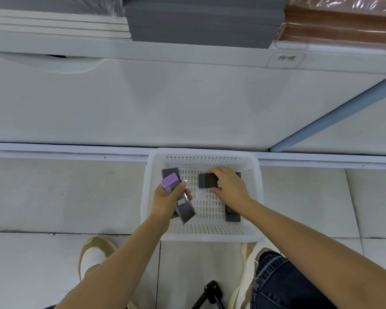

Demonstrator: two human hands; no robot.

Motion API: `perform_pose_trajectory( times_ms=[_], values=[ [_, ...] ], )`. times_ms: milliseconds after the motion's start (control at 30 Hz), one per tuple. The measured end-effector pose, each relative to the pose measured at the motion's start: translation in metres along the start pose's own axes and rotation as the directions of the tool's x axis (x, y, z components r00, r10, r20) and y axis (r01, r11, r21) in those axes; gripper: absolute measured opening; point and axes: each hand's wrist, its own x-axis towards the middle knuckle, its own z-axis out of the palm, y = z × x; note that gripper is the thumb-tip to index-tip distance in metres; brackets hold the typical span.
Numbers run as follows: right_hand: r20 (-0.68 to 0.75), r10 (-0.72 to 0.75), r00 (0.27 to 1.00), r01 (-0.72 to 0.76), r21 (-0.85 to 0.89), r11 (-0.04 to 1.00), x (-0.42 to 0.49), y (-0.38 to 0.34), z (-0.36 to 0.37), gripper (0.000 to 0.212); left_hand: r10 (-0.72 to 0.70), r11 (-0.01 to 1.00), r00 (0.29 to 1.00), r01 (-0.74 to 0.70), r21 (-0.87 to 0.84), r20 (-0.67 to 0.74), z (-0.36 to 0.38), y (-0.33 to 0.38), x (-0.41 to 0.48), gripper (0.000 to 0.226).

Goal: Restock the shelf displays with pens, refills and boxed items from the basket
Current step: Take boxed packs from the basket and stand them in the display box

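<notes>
A white perforated basket [201, 233] sits on the floor against the base of the shelf unit. Over its left side, my left hand [166, 201] grips a bundle of boxed items: a box with a purple end [170, 180] and dark grey boxes [186, 210] fanned out behind it. Inside the basket, my right hand [228, 185] closes its fingers around a dark grey box [207, 180] near the back. Another dark box [232, 215] lies at the basket's right side, partly hidden under my right forearm.
The white cabinet front [165, 103] rises behind the basket, with a labelled shelf edge [286, 58] and stacked grey [201, 21] and brown [339, 25] packs above. My shoes [94, 257] stand on the tiled floor; a black tripod leg [211, 293] lies near my right knee.
</notes>
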Motion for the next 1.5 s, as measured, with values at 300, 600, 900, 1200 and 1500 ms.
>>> perform_pose_trajectory(
  times_ms=[300,600,900,1200,1500],
  values=[
    [0.168,-0.095,0.981,0.068,0.163,0.984,0.011,-0.01,-0.017,0.047,0.023,1.0,0.999,-0.023,-0.014,0.035,-0.011,0.012,-0.009,0.021],
    [0.192,-0.144,0.971,-0.102,0.874,0.475,0.004,-0.105,-0.095,0.018,0.164,0.986,0.963,-0.158,-0.044,0.214,-0.026,0.08,-0.053,0.035],
    [-0.21,-0.176,0.962,0.271,0.824,0.498,-0.038,-0.197,-0.187,0.024,0.428,0.897,0.865,-0.441,-0.009,0.264,-0.049,0.175,-0.133,0.051],
    [-0.533,-0.285,0.797,0.596,0.612,0.52,-0.093,-0.287,-0.329,0.02,0.524,0.851,0.768,-0.486,-0.197,0.369,-0.073,0.296,-0.224,0.025],
    [-0.758,-0.303,0.577,0.72,0.297,0.627,-0.106,-0.354,-0.459,0.013,0.775,0.627,0.579,-0.755,-0.191,0.252,-0.093,0.366,-0.275,0.021]
  ],
)
